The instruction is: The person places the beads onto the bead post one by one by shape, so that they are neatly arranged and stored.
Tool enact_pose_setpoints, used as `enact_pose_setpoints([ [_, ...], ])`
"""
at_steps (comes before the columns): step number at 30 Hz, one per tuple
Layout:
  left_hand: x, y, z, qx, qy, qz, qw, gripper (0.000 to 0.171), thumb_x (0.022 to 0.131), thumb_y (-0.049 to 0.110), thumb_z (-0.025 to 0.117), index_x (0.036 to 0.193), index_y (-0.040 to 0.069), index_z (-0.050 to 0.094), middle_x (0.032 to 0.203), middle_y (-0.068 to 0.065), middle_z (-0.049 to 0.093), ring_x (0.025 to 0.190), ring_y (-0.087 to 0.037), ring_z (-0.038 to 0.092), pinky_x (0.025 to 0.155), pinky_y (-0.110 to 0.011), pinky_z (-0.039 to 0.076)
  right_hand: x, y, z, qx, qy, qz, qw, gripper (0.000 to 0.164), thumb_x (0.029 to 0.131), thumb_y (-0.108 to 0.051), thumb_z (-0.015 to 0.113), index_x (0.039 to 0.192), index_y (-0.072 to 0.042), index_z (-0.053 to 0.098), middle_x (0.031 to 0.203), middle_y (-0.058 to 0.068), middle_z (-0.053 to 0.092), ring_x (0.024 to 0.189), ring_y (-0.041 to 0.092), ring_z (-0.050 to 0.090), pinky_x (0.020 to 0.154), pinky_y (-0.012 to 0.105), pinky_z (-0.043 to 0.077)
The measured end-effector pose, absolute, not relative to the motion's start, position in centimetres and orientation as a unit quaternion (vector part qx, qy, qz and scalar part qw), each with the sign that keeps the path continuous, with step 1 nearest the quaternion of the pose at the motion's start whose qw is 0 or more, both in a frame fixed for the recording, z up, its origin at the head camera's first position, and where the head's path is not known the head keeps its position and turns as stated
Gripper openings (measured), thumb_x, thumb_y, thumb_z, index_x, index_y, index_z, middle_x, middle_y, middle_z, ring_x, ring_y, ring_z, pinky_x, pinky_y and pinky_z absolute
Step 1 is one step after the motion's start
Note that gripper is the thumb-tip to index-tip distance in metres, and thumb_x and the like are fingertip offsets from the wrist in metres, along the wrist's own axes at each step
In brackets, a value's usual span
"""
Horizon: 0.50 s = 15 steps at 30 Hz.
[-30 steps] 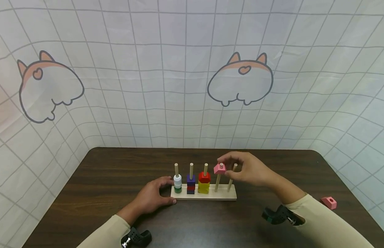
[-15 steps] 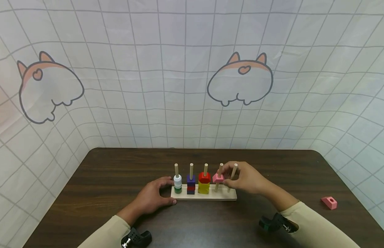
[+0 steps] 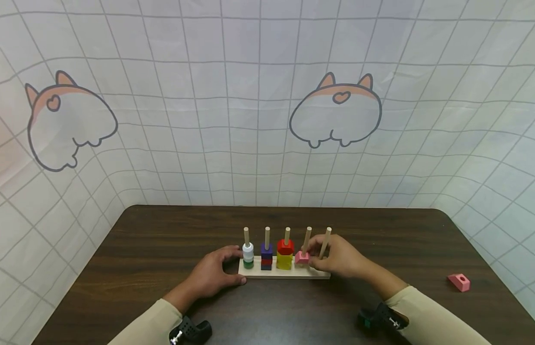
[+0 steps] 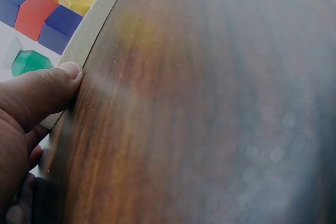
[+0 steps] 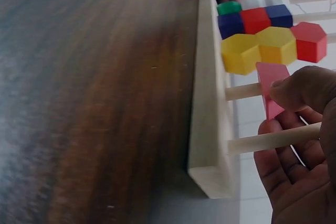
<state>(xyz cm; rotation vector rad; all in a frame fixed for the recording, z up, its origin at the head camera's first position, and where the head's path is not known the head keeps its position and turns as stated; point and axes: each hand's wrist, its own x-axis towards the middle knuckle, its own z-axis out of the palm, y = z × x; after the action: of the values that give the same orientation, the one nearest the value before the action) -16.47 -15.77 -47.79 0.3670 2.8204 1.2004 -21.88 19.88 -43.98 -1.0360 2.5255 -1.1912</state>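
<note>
A pale wooden peg board (image 3: 263, 274) with several upright pegs stands on the table. My left hand (image 3: 212, 272) grips its left end, thumb on the front edge and fingers behind. On the fourth peg from the left sits a pink block (image 5: 272, 88), a little above the base in the right wrist view. My right hand (image 3: 342, 256) pinches that block between thumb and fingers, beside the bare last peg (image 5: 275, 139). The other pegs carry white and green beads (image 3: 248, 254), blue and red blocks (image 3: 266, 256), and yellow blocks (image 3: 284, 261) under a red one (image 3: 285, 247).
Another pink block (image 3: 459, 282), sloped and with a hole, lies on the dark wooden table (image 3: 401, 230) at the right. A white grid-patterned cloth (image 3: 207, 120) hangs behind and at the sides of the table.
My right hand has lowered the pink block down the fourth peg, from near its tip to just above the base. The left hand has kept its place on the board.
</note>
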Motion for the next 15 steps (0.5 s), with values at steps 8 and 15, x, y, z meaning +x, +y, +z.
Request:
enact_pose_setpoints([
  [8,-17.0,-16.0,-47.9,0.123,0.914,0.387,0.025,0.055,0.076,0.034,0.092,0.124,0.016,0.071,0.146,-0.011,0.057,0.138,-0.037,0.048,0.111,-0.059,0.036,-21.9,19.5,-45.2,-0.326,0.863,-0.38,0.074,0.021,0.086,-0.012,0.081,0.104,-0.02,0.072,0.1,-0.01,0.07,0.085,0.011,0.062,0.076,0.03,0.053],
  [15,-17.4,-16.2,-47.9,0.127,0.913,0.386,0.028,0.055,0.076,0.034,0.092,0.124,0.016,0.071,0.146,-0.012,0.056,0.138,-0.038,0.048,0.111,-0.059,0.036,-22.0,19.3,-45.7,-0.325,0.867,-0.372,0.065,0.022,0.086,-0.014,0.083,0.104,-0.019,0.072,0.098,-0.01,0.069,0.081,0.01,0.06,0.072,0.032,0.052],
])
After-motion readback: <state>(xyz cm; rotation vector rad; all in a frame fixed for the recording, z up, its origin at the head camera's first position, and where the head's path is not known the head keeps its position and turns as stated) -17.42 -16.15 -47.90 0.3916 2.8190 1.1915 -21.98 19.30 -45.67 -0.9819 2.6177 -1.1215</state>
